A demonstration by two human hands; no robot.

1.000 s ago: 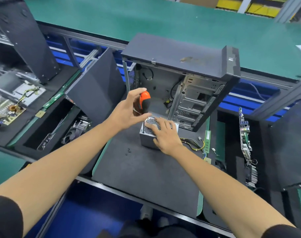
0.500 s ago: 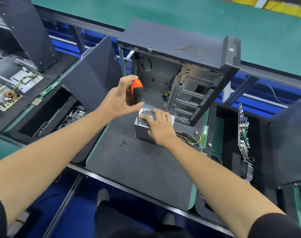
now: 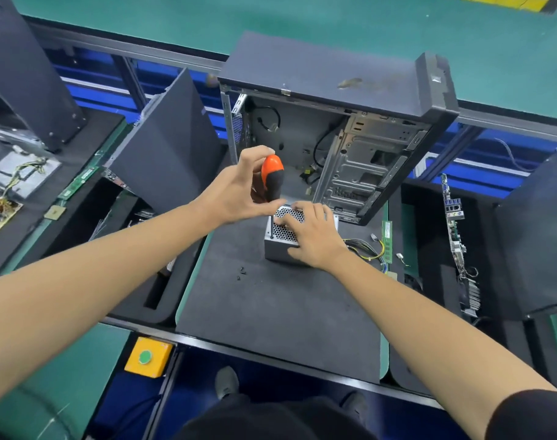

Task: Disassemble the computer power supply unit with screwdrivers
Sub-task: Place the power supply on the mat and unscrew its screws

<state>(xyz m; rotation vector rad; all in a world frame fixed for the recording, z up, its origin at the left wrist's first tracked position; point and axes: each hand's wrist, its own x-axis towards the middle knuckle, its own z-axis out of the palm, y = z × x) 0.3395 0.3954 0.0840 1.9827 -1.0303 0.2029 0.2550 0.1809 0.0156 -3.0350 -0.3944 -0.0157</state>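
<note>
A small grey power supply unit (image 3: 278, 249) with a perforated metal top stands on the black foam mat (image 3: 271, 312). My right hand (image 3: 315, 239) lies over its top and right side, fingers curved around it. My left hand (image 3: 239, 192) grips a screwdriver (image 3: 271, 176) with an orange and black handle, held upright. Its thin shaft runs down to the unit's near left top corner. Yellow and black cables (image 3: 366, 249) trail from the unit to the right.
An open dark computer case (image 3: 334, 100) stands just behind the unit, with a loose side panel (image 3: 166, 147) leaning at its left. Two small screws (image 3: 241, 273) lie on the mat. A motherboard (image 3: 455, 227) stands at the right, a yellow button box (image 3: 148, 358) at the front.
My left hand has set the screwdriver upright with its tip on the unit's corner. The camera has tilted, so the scene sits lower. My right hand stays on the unit.
</note>
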